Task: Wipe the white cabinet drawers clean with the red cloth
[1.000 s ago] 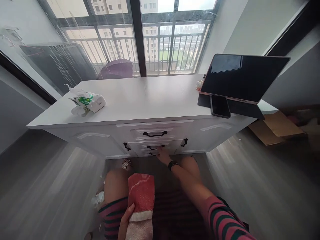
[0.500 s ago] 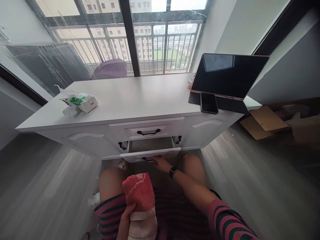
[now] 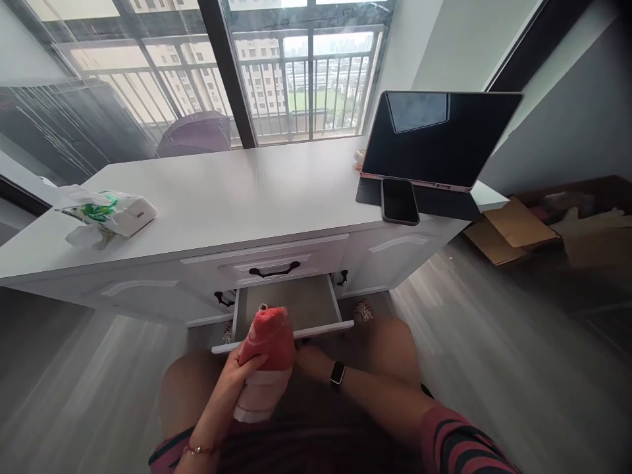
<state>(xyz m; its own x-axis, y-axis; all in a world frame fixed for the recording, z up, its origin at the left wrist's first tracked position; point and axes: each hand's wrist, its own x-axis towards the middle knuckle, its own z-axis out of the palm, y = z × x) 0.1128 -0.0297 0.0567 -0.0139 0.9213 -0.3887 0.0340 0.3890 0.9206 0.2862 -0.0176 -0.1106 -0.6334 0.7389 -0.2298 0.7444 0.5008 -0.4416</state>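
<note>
My left hand (image 3: pixel 236 376) is closed around a folded red and white towel (image 3: pixel 266 352) and holds it up over the front edge of an open drawer (image 3: pixel 316 304). The drawer is the second one down in a white cabinet (image 3: pixel 207 197) and its grey inside looks bare. My right hand (image 3: pixel 309 360), with a black watch on the wrist, sits just below the drawer's front, partly hidden behind the towel; its fingers do not show clearly. My bare knees are in front of the cabinet.
On the cabinet top lie a pack of tissues (image 3: pixel 111 212) at the left and a tablet (image 3: pixel 439 138) on a stand with a phone (image 3: pixel 399 200) at the right. Flattened cardboard (image 3: pixel 508 230) lies on the floor to the right. A window with a railing is behind.
The right hand pulled the second drawer out until it stands wide open. The left hand lifted the towel from my lap up to the drawer's front edge.
</note>
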